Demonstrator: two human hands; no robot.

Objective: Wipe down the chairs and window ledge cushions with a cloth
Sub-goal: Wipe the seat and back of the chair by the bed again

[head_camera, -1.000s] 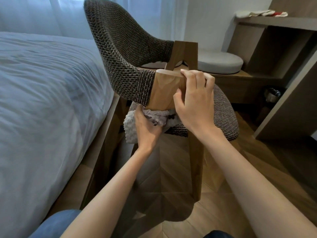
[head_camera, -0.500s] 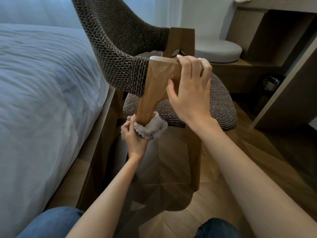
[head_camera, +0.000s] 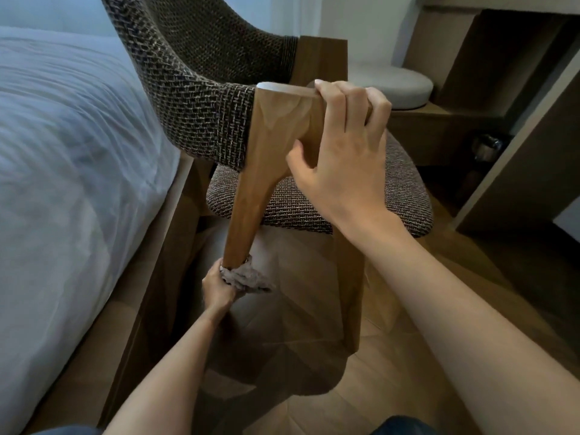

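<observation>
Head view: the chair [head_camera: 201, 73] stands just beside the bed [head_camera: 62, 152], and its near front leg [head_camera: 251, 189] is the thing being wiped. The leg's long axis runs from the wooden top by the armrest down toward the floor [head_camera: 408, 372], slanting a little to the left as it goes. The left grip [head_camera: 218, 287] is at the low end of that leg, fingers curled round the cloth [head_camera: 248, 277], which is bunched and wrapped about the wood. The foot of the leg is hidden behind the cloth and hand, so I cannot tell how much leg remains below. The right grip [head_camera: 339, 158] is at the top end, fingers hooked over the wooden top and thumb against its side, bracing the chair.

The whole bare length of the leg lies above the cloth, so any further stroke would likely have to travel up along that slanted line. The second front leg [head_camera: 348, 293] stands to the right, nearer the right arm, while the cloth is on the left. The pale cushion [head_camera: 392, 86] on the ledge lies well apart, behind the chair.
</observation>
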